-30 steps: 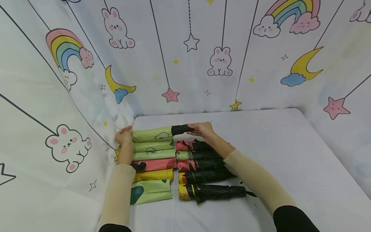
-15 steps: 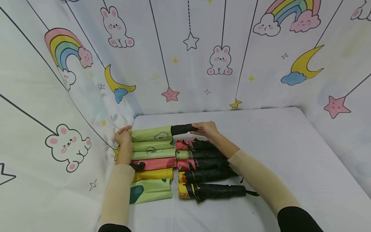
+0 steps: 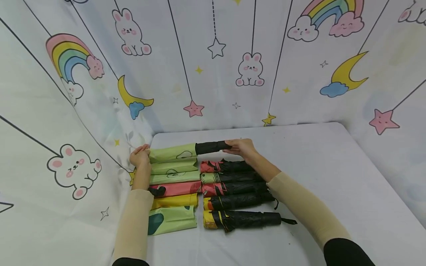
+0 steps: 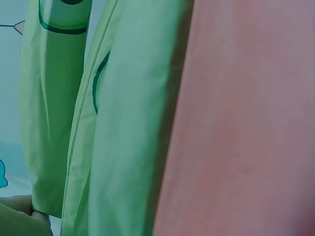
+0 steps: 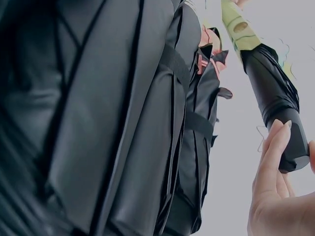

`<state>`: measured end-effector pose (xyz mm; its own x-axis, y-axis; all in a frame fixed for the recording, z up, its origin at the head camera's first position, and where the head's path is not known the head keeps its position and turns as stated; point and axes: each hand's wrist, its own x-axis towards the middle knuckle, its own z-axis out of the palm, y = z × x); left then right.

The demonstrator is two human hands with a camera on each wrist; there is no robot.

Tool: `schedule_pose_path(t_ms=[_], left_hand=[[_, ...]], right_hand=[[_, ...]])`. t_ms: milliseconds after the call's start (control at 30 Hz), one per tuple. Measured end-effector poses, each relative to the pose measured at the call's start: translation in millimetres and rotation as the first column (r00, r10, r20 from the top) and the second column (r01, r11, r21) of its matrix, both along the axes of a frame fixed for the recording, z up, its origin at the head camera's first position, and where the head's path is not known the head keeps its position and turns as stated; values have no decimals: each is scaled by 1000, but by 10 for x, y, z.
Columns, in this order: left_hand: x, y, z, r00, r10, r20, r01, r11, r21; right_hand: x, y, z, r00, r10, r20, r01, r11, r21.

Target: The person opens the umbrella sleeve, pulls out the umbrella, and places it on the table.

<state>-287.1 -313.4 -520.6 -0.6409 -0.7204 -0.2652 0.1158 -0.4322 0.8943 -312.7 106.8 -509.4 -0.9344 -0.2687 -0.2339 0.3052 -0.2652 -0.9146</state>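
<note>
At the back of the table, a folded black umbrella (image 3: 211, 147) sticks partly out of a light green sleeve (image 3: 171, 152) with an avocado-like outline. My right hand (image 3: 244, 148) pinches the umbrella's handle end between fingers and thumb; the right wrist view shows this grip on the black handle (image 5: 294, 142). My left hand (image 3: 139, 157) pinches the sleeve's far left end, and its fingers show low in the left wrist view beside the green cloth (image 4: 54, 123). The part of the umbrella inside the sleeve is hidden.
Below lie several flat sleeves in a column: green (image 3: 174, 166), red (image 3: 179, 189), yellow (image 3: 176, 201) and a green one (image 3: 176, 220) nearest. Several folded black umbrellas (image 3: 246, 219) with coloured tips lie to their right. A patterned curtain (image 3: 219, 85) stands behind the white table (image 3: 319, 173).
My right hand has moved right with the handle, and more of the black umbrella shows outside the green sleeve. My left hand keeps its grip at the sleeve's end.
</note>
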Motion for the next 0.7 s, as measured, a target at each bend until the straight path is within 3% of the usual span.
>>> schedule_pose_path(t_ms=[333,700], left_hand=[[-44,3,-23,999,33,-26,-32,999,29],[0,1,-2,997,31,-68,-26,997,67]], right_hand=[[13,122,14,1000,3,2,-3,1000,8],[8,277,-17,1000,-11,-9,11,1000,18]])
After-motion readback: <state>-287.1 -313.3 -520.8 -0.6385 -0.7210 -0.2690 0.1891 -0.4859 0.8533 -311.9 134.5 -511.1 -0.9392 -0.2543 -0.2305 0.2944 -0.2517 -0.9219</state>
